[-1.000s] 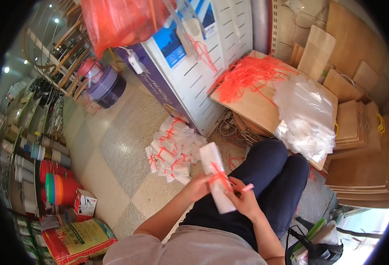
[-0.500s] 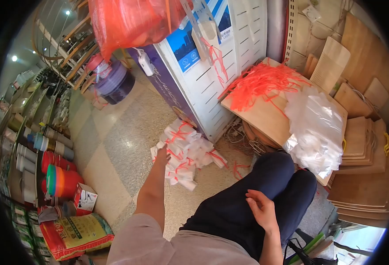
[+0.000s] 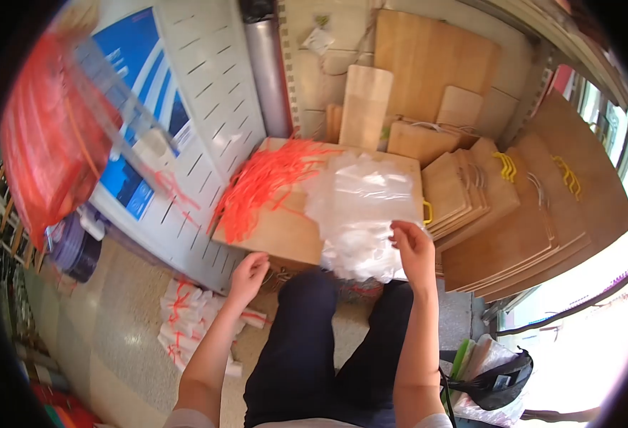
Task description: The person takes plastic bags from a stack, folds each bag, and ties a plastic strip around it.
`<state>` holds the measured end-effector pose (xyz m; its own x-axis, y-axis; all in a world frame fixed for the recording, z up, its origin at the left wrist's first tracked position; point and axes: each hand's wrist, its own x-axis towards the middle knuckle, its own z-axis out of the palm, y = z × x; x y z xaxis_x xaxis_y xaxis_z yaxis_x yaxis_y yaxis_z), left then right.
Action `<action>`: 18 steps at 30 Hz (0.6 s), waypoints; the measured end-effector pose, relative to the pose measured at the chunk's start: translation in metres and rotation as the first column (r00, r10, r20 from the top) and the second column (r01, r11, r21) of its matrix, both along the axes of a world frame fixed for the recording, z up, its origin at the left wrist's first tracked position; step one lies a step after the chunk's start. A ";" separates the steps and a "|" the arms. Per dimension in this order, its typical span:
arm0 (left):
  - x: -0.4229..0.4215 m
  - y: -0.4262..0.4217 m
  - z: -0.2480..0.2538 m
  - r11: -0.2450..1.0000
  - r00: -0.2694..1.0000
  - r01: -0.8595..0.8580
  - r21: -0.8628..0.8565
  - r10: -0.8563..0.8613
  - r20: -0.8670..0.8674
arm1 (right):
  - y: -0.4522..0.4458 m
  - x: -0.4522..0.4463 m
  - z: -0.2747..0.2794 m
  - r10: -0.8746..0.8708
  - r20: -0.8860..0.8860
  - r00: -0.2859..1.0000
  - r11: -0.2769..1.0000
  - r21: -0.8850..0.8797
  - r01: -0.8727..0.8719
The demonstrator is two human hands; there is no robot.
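Note:
My left hand (image 3: 248, 279) is near the front edge of a wooden board (image 3: 264, 227), its fingers curled together with nothing visible in them. My right hand (image 3: 415, 253) hovers at the right side of a stack of clear plastic bags (image 3: 371, 189), fingers bent and slightly apart; whether they touch the plastic I cannot tell. The bags lie flat on the board, their front end crumpled and shiny. Left of them, a loose pile of red plastic strips (image 3: 268, 182) spreads over the board. Several white plastic bundles tied with red strips (image 3: 182, 321) lie on the floor below my left hand.
Wooden cutting boards (image 3: 499, 235) stand stacked on the right, more (image 3: 435, 64) lean on the wall behind. A white slotted panel (image 3: 200, 93) rises on the left, beside a hanging red plastic bag (image 3: 50, 135). A black bag (image 3: 503, 378) sits at lower right.
The view has swung right towards the board. My left hand has moved from the tied bundles on the floor to the board's front edge. My right hand has gone from my lap to the bags.

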<state>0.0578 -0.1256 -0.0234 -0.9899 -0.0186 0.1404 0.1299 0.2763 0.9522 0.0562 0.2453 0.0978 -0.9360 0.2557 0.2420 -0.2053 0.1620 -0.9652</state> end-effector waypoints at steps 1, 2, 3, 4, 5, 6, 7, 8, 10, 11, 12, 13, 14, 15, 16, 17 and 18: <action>-0.014 0.026 0.023 0.997 0.997 0.065 -0.038 -0.067 -0.044 | 0.020 -0.019 -0.010 -0.074 -0.007 0.997 0.995 0.070 0.075; -0.028 0.050 0.040 0.989 0.988 0.126 -0.079 -0.133 -0.081 | 0.037 -0.035 -0.020 -0.145 -0.015 0.989 0.980 0.138 0.146; -0.046 0.071 0.047 0.965 0.968 0.164 -0.202 -0.197 -0.156 | 0.048 -0.045 -0.025 -0.181 -0.036 0.983 0.963 0.198 0.185; -0.062 0.089 0.054 0.927 0.938 0.187 -0.325 -0.266 -0.221 | 0.057 -0.055 -0.031 -0.214 -0.056 0.975 0.941 0.255 0.221; -0.076 0.108 0.062 0.903 0.914 0.229 -0.365 -0.328 -0.239 | 0.065 -0.061 -0.037 -0.244 -0.076 0.967 0.916 0.309 0.255; -0.089 0.127 0.069 0.875 0.886 0.267 -0.405 -0.388 -0.254 | 0.072 -0.067 -0.043 -0.247 -0.061 0.967 0.915 0.315 0.254; -0.102 0.140 0.073 0.843 0.855 0.302 -0.444 -0.446 -0.265 | 0.078 -0.071 -0.051 -0.251 -0.043 0.967 0.913 0.321 0.251; -0.114 0.150 0.072 0.812 0.838 0.308 -0.495 -0.478 -0.263 | 0.083 -0.074 -0.057 -0.254 -0.023 0.967 0.912 0.327 0.247; -0.136 0.169 0.066 0.742 0.802 0.320 -0.589 -0.544 -0.249 | 0.095 -0.073 -0.071 -0.270 0.034 0.962 0.926 0.284 0.250; -0.146 0.176 0.067 0.707 0.795 0.351 -0.614 -0.571 -0.204 | 0.101 -0.074 -0.077 -0.270 0.075 0.960 0.937 0.249 0.244; -0.153 0.180 0.066 0.669 0.787 0.385 -0.636 -0.597 -0.152 | 0.107 -0.073 -0.084 -0.269 0.121 0.955 0.947 0.212 0.240; -0.157 0.183 0.065 0.626 0.775 0.425 -0.654 -0.625 -0.095 | 0.114 -0.070 -0.092 -0.253 0.148 0.956 0.962 0.138 0.234; -0.162 0.186 0.067 0.566 0.752 0.465 -0.681 -0.658 -0.032 | 0.118 -0.070 -0.087 -0.238 0.167 0.957 0.971 0.066 0.230; -0.168 0.188 0.070 0.506 0.728 0.498 -0.704 -0.685 0.023 | 0.123 -0.071 -0.084 -0.222 0.175 0.959 0.974 -0.006 0.226; -0.174 0.190 0.072 0.444 0.703 0.527 -0.724 -0.706 0.079 | 0.128 -0.071 -0.084 -0.233 0.174 0.957 0.971 -0.007 0.238; -0.179 0.191 0.072 0.456 0.700 0.558 -0.694 -0.707 0.098 | 0.131 -0.070 -0.085 -0.242 0.173 0.955 0.969 -0.010 0.248; -0.184 0.191 0.070 0.467 0.698 0.586 -0.662 -0.706 0.119 | 0.134 -0.069 -0.086 -0.249 0.173 0.953 0.967 -0.014 0.256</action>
